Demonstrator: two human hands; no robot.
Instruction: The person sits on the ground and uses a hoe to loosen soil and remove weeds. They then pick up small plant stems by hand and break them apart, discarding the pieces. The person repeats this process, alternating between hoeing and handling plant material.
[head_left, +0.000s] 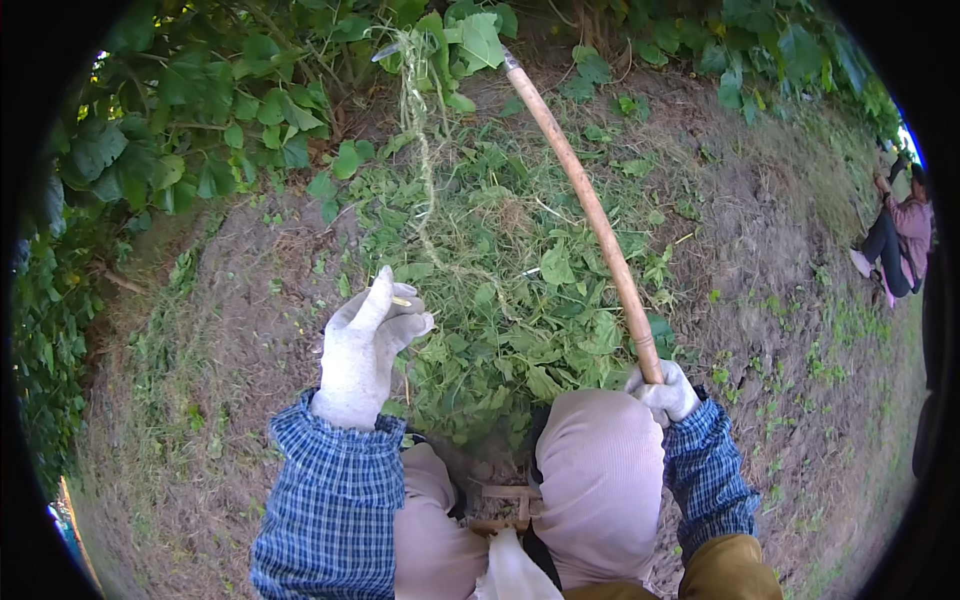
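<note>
My right hand (667, 393), in a pale glove, grips the lower end of a long, curved wooden handle (592, 199). The handle runs up to a metal ferrule, where leaves hide most of the tool's head; a bit of metal blade (387, 52) shows to the left. Weed stems and a twisted, stringy vine (424, 161) hang at that head. My gloved left hand (375, 319) is raised at centre left, its fingers bent. A short yellowish stem (400, 301) shows at them; whether it is held is unclear. Below lies a heap of leafy weeds (525, 315).
Leafy bushes (262, 105) line the top and left. Bare soil (247, 277) with sparse grass flanks the heap. My knees are bent at the bottom, with a small wooden frame (510, 491) between them. Another person (900, 225) is at the far right.
</note>
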